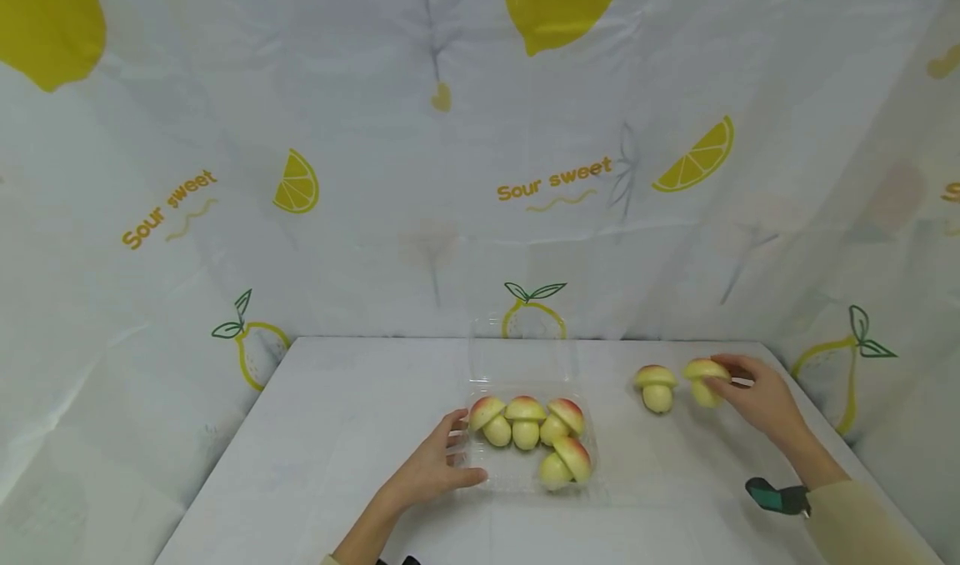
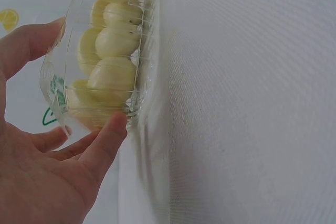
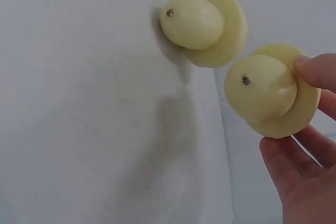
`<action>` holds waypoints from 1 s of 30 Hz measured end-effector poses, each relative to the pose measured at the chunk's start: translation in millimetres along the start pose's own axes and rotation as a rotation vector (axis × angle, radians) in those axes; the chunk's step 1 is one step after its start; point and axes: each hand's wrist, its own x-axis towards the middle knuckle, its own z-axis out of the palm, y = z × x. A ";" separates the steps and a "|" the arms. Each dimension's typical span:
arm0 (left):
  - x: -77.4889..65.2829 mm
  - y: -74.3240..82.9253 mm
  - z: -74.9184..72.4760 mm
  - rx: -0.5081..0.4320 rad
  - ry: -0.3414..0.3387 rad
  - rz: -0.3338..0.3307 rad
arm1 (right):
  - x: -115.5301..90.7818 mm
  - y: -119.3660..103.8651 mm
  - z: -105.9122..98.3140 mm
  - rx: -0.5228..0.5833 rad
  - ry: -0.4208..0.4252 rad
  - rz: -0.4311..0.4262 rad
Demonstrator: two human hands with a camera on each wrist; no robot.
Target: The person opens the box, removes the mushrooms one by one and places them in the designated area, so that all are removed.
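Note:
My right hand (image 1: 761,394) pinches a mushroom-shaped fruit or model (image 1: 705,382), yellow with a reddish cap top. Thumb and fingers hold its cap in the right wrist view, above its shadow. Left of it, a second mushroom-shaped piece (image 1: 657,388) stands on the table. My left hand (image 1: 431,465) rests against the left side of a clear plastic box (image 1: 510,480), its fingers spread. In the left wrist view the thumb (image 2: 44,38) touches the rim and a finger lies low on the wall. Several like pieces (image 1: 525,422) sit inside, three along the back and one at front right.
The box's clear lid (image 1: 521,358) stands raised behind it. A white table (image 1: 337,415) reaches back to a hanging lemon-print sheet (image 1: 390,215). A dark green wrist strap (image 1: 776,497) shows by the right sleeve.

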 end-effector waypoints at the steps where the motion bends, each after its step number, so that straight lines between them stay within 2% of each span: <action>1: 0.1 -0.1 0.2 0.000 -0.001 0.000 | -0.7 2.4 0.4 -0.011 -0.009 0.016; 14: 1.9 -2.7 1.0 0.002 -0.004 0.011 | -3.8 22.9 11.1 -0.051 -0.089 0.152; 22: -0.2 -0.4 1.7 -0.006 -0.002 -0.003 | -3.5 26.0 15.3 -0.006 -0.121 0.218; 30: -0.7 0.7 1.1 0.005 0.003 -0.001 | -1.1 29.0 18.9 0.015 -0.131 0.213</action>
